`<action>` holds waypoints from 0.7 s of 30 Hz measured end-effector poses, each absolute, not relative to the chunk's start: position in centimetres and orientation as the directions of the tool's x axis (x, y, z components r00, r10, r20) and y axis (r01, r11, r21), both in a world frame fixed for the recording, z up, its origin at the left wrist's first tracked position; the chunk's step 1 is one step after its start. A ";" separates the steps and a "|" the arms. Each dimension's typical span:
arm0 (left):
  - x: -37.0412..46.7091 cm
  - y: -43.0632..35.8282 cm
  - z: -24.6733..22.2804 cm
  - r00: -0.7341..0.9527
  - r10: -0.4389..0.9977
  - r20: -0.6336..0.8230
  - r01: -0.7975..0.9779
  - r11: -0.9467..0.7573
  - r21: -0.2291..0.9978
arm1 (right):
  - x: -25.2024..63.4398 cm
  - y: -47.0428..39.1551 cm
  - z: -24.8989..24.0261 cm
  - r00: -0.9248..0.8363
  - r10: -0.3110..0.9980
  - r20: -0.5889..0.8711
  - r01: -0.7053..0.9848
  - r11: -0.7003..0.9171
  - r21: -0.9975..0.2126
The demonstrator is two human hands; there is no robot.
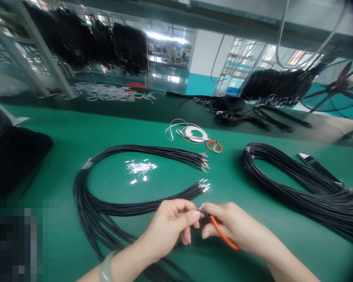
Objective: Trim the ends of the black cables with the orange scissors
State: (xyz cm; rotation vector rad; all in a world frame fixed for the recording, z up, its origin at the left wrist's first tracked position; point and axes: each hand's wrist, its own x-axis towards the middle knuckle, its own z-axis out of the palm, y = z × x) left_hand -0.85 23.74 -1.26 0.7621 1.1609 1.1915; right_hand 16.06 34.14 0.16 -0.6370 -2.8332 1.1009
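Note:
My left hand [170, 223] is closed in a pinch on the end of a black cable, most of which is hidden under the hand. Wrapped around orange-handled cutting pliers [225, 235], my right hand [238, 223] holds their jaws against the pinched cable end, where something small and silvery shows. A looped bundle of black cables [120, 207] curves around to the left, its stripped or tipped ends lying just beyond my hands. Inside that loop is a scatter of small white scraps [141, 167].
Behind the bundle lie a roll of white tape [196, 134] and orange-handled scissors [214, 146]. Another coiled cable bundle [282, 192] rests at right, beside a dark flat object [319, 167]. More cables [232, 107], white strips [106, 92] and a fan [339, 84] are farther back.

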 end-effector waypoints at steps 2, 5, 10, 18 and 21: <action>-1.1 23.8 -1.2 -0.016 0.962 -0.271 -0.320 0.252 0.913 | 15.9 34.2 0.0 -0.924 0.371 -0.088 0.326 0.650 -0.687; -1.4 23.7 -1.0 0.034 0.960 -0.279 -0.339 0.273 0.900 | 15.7 34.0 -0.2 -0.931 0.360 -0.067 0.296 0.631 -0.717; -1.3 23.6 -0.7 0.052 0.964 -0.259 -0.347 0.261 0.901 | 16.0 34.2 0.5 -0.930 0.357 -0.086 0.274 0.519 -0.810; 0.4 22.9 -1.7 -0.104 0.966 -0.236 -0.316 0.193 0.929 | 15.5 32.3 -0.4 -0.585 0.804 0.103 0.088 0.190 -0.978; 1.0 22.6 -2.1 -0.120 0.957 -0.265 -0.311 0.217 0.925 | 15.7 31.2 -1.2 -0.381 0.906 0.187 0.132 0.253 -0.958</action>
